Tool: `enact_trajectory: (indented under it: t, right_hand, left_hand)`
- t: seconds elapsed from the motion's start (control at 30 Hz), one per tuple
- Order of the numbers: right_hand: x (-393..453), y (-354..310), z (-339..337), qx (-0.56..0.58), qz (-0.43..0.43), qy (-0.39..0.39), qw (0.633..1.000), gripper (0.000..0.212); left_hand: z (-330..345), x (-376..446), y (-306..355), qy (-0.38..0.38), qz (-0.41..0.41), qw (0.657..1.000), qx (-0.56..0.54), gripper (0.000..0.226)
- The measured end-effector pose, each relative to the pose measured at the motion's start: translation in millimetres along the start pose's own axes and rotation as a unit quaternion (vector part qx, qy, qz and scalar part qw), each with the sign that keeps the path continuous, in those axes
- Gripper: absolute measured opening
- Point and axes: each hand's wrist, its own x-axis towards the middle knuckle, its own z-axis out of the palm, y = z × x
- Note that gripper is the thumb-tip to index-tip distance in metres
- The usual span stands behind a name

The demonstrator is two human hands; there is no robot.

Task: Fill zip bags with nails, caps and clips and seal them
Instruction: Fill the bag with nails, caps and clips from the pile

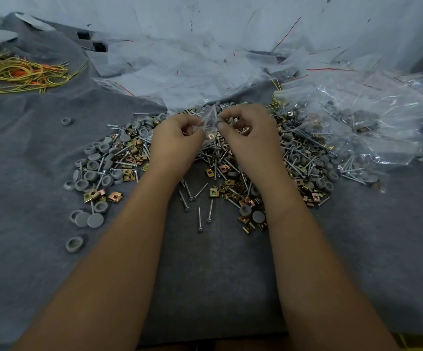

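head view: left hand (177, 134) and right hand (245, 130) meet over the middle of the mixed pile (230, 158) on the grey cloth (40, 153). between them a small clear zip bag (209, 122), mouth upward. left fingers curled, pinching one side of the bag; right fingers curled, pinching the other side near the top, apparently to hold the mouth apart for filling or to press the seal; cannot tell which. a brass clip shows through the film. loose screws-type nails (200, 214), grey caps (88, 219) and brass clips (213, 192) lie close under the hands, within easy reach. empty zip bags (180, 79) heaped behind; filled bags (357, 127) to the right; yellow wires (20, 72) far left.
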Motion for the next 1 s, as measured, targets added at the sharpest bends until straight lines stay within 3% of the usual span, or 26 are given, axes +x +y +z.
enact_trajectory:
  t: [0.17, 0.3, 0.47, 0.6, 0.7, 0.83, 1.0]
  right_hand:
    - [-1.0, 1.5, 13.6, -0.041, -0.006, -0.052, 0.998, 0.005]
    - [0.9, 4.9, 15.7, -0.108, -0.02, -0.029, 0.994, 0.011]
    - [0.1, -0.6, 11.2, -0.039, -0.02, -0.02, 0.999, 0.026]
    - [1.0, 0.3, -6.3, 0.018, 0.032, 0.054, 0.998, 0.02]
    - [2.0, 8.6, -20.0, -0.023, 0.085, 0.1, 0.991, 0.021]
    - [1.2, 14.5, -27.3, -0.125, 0.156, -0.014, 0.98, 0.024]
    - [-0.5, 9.6, -24.1, -0.252, 0.129, -0.11, 0.953, 0.034]
  left_hand:
    - [-0.5, -0.2, 0.9, 0.007, 0.04, 0.999, 0.012, 0.019]
    - [-2.3, 0.7, 0.1, 0.093, 0.05, 0.993, 0.044, 0.017]
    - [-2.6, 1.4, 0.3, 0.098, 0.056, 0.993, 0.033, 0.016]
    - [-1.2, 0.8, -0.8, 0.095, 0.05, 0.993, 0.047, 0.013]
    - [-1.3, -0.2, -0.1, 0.079, 0.043, 0.994, 0.059, 0.014]
    - [0.0, -0.8, 0.0, 0.051, 0.035, 0.995, 0.081, 0.014]
    - [-0.7, -1.0, 0.0, 0.046, 0.026, 0.996, 0.077, 0.015]
